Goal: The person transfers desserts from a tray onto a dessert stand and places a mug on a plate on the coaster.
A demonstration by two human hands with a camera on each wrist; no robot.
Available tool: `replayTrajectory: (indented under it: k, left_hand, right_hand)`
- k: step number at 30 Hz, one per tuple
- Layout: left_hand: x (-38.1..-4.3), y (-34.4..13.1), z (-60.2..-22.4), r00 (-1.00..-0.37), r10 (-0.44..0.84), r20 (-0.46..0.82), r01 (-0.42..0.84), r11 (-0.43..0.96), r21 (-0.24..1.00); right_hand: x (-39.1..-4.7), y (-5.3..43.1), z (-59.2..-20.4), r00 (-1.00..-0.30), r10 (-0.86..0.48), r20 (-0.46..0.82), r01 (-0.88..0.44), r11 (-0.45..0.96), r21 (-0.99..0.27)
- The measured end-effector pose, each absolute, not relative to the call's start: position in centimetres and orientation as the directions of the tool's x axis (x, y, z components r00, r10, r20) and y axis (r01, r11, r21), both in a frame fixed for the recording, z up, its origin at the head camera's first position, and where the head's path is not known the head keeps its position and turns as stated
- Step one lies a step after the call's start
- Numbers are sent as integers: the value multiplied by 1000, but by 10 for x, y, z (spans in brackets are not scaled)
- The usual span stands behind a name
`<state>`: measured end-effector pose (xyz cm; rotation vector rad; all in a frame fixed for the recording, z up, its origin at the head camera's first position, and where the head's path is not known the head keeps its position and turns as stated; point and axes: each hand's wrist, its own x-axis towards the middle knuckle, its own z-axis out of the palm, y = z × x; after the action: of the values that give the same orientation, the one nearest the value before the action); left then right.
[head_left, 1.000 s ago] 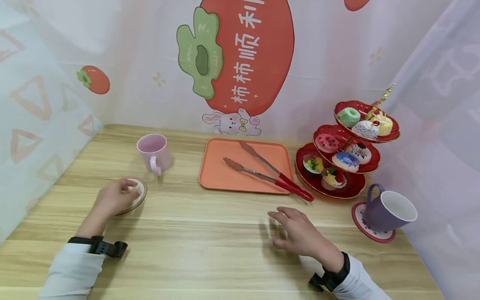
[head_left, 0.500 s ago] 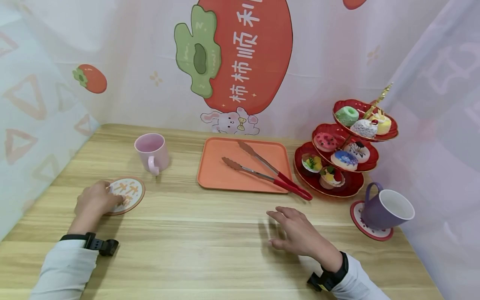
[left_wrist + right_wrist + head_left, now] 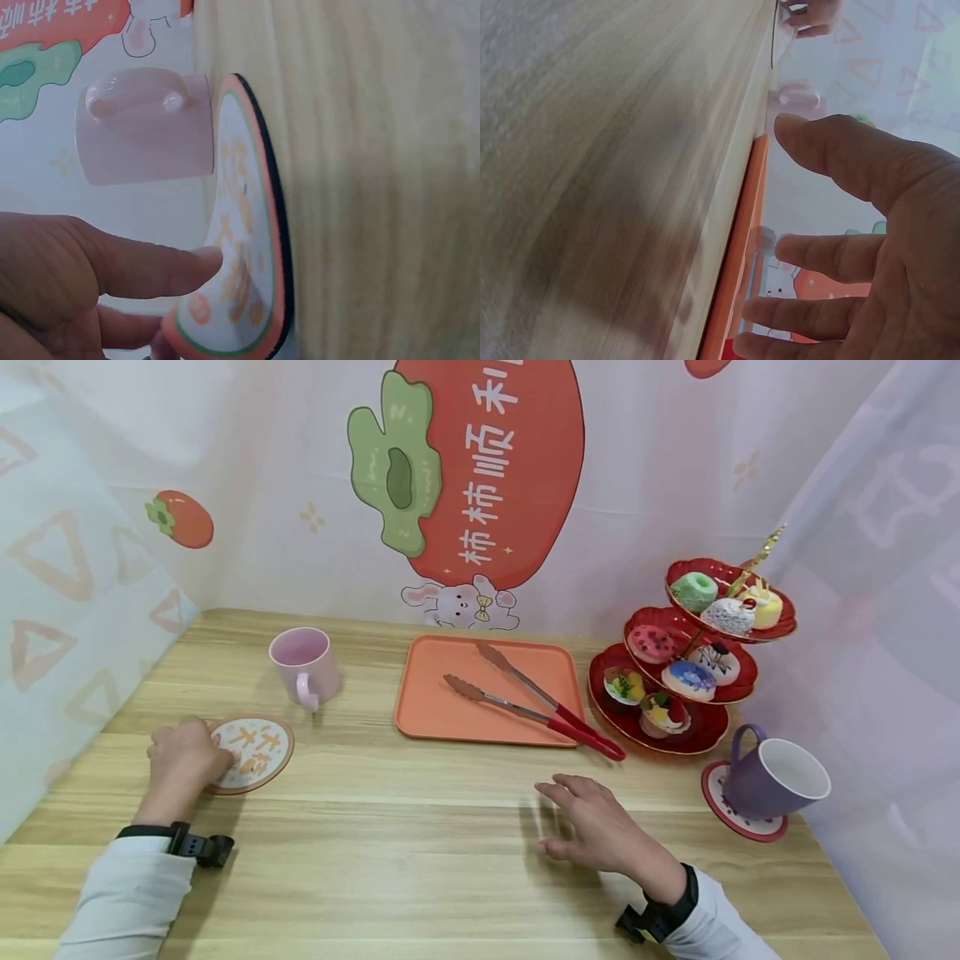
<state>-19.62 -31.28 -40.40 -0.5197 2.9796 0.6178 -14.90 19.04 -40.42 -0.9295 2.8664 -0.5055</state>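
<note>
My left hand pinches the near-left edge of a round coaster, white with orange lettering and an orange rim. In the left wrist view the thumb lies on the printed face and the other fingers are at the edge, partly hidden. The coaster looks curved there, its dark underside edge showing. Behind it stands a pink mug, handle towards me. My right hand hovers low over the table, fingers spread and holding nothing.
Red-handled tongs lie across an orange tray at the back middle. To its right, a red three-tier stand bears several small cakes. A purple mug sits on a red-rimmed coaster at far right. Printed curtains enclose the table.
My left hand has moved left from over the coaster's middle to its left edge, uncovering the lettering. The right hand has stayed in place.
</note>
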Motion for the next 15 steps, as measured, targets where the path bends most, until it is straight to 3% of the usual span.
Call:
replayTrajectory:
  k: [15]
  left_hand:
    - [-192,-322,-394,-971,-232,-63,-236,872,430]
  right_hand:
    - [-148,192,-403,-820,-572,-6,-532,766,-361]
